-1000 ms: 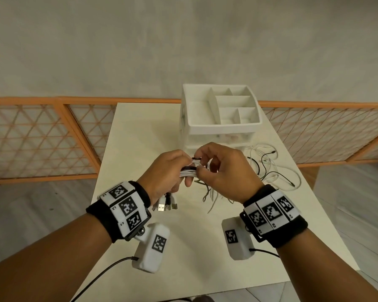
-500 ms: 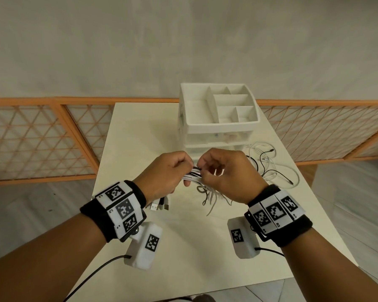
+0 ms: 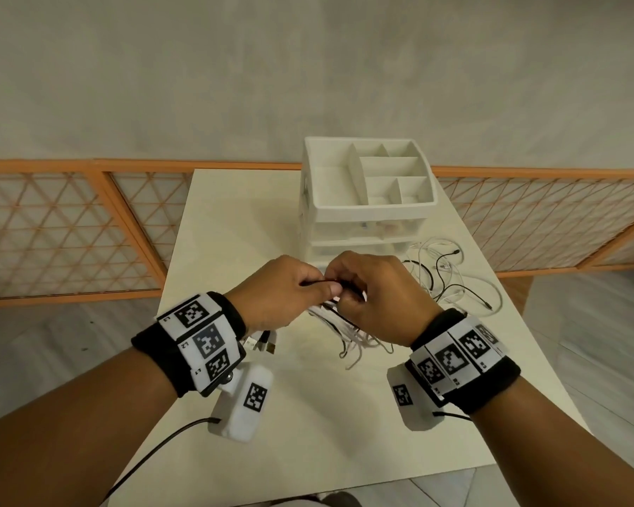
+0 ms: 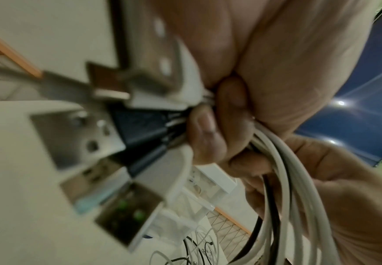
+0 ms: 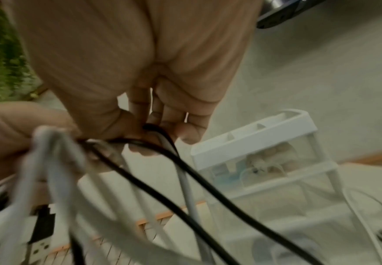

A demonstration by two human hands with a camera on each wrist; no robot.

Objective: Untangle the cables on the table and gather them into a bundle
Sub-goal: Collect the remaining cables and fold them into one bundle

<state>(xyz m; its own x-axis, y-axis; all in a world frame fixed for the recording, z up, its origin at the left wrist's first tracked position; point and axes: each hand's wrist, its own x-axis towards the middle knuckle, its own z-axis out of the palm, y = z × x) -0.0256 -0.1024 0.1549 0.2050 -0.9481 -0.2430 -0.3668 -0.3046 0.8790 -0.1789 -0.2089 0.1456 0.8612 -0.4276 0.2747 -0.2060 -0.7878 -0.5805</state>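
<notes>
My left hand (image 3: 290,287) grips a bundle of white and black cables (image 3: 341,323) above the table's middle; its fingers (image 4: 206,132) curl round the cords. Several USB plugs (image 3: 262,343) stick out below that fist, seen large in the left wrist view as USB plugs (image 4: 108,143). My right hand (image 3: 374,290) meets the left one and pinches a black cable (image 5: 185,170) and a white cord at the bundle. Loose cable ends (image 3: 359,345) hang under the right hand. More tangled cables (image 3: 451,276) lie on the table to the right.
A white drawer organizer (image 3: 366,199) with open top compartments stands at the table's (image 3: 235,232) far middle, just behind my hands. An orange lattice railing (image 3: 70,228) runs behind the table on both sides. Bare tabletop lies to the left and near me.
Both hands have stayed together on the bundle and shifted slightly left and closer. The right fingers have worked round the black cable at the bundle's top.
</notes>
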